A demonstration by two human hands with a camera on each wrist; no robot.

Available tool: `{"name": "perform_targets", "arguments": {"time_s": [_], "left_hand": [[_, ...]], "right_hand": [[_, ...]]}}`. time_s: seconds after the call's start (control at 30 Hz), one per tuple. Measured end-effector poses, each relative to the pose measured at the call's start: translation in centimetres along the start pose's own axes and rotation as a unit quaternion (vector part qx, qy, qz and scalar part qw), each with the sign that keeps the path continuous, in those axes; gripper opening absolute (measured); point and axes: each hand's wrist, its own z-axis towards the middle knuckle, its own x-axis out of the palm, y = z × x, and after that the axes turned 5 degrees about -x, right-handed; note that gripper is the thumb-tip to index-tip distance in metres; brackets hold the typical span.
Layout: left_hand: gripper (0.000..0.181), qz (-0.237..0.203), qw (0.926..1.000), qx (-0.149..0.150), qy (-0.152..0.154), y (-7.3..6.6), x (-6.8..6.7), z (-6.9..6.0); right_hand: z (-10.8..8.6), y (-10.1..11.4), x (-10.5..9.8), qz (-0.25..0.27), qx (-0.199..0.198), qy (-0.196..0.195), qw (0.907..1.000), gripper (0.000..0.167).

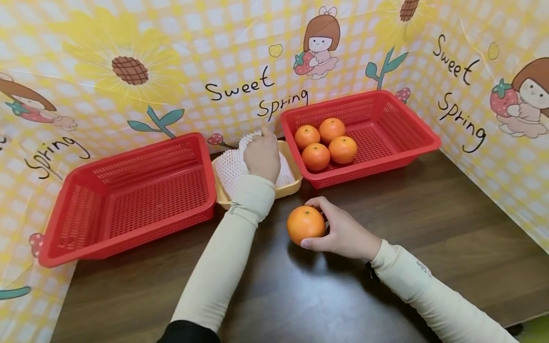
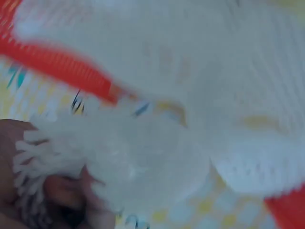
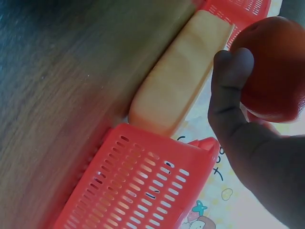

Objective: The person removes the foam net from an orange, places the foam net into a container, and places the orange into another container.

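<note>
My right hand [image 1: 343,231] grips an orange [image 1: 306,225] between thumb and fingers, in front of the baskets. The right wrist view shows the thumb [image 3: 231,71] pressed against this orange [image 3: 274,67]. My left hand [image 1: 263,156] is over the small yellow basket [image 1: 286,191], which holds white foam fruit nets [image 1: 227,169]. In the blurred left wrist view, fingers [image 2: 66,191] curl at the fringed end of a foam net [image 2: 138,157] and pinch it. Part of that grip is hidden by the net.
A red basket [image 1: 377,166] at the right holds several oranges [image 1: 343,149] at its left end. Another red basket [image 1: 141,238] stands on the left, with a bare mesh bottom. Both stand on the wooden table [image 1: 463,228], close to a patterned cloth wall [image 1: 180,62].
</note>
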Motion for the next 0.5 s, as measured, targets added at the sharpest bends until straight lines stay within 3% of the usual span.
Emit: {"name": "perform_targets", "arguments": {"time_s": [0.07,0.13,0.17,0.23,0.3,0.4,0.5], "left_hand": [[0.014,-0.005,0.9977,-0.012,0.067,-0.4,1.3,0.2],[0.018,-0.026,0.9888,-0.014,0.146,-0.2,2.1,0.2],[0.020,-0.041,0.9806,-0.013,0.191,0.0,2.4,0.2],[0.027,-0.068,0.9573,-0.009,0.281,0.5,2.7,0.3],[0.032,-0.090,0.9360,0.001,0.340,0.8,2.7,0.3],[0.045,-0.120,0.9106,0.022,0.395,1.0,2.6,0.3],[0.049,-0.149,0.8948,0.038,0.419,1.3,2.3,0.3]], "right_hand": [[-0.1,0.0,0.1,-0.009,0.001,0.002,1.0000,0.069],[-0.2,0.1,0.1,-0.013,0.001,0.004,0.9999,0.069],[-0.2,0.2,0.0,-0.014,0.002,0.005,0.9999,0.069],[-0.3,0.3,-0.2,-0.016,0.002,0.004,0.9999,0.068],[-0.3,0.4,-0.4,-0.018,0.002,0.001,0.9998,0.068],[-0.3,0.5,-0.7,-0.020,0.000,0.001,0.9998,0.067],[-0.2,0.5,-1.0,-0.017,-0.002,0.006,0.9998,0.067]]}}
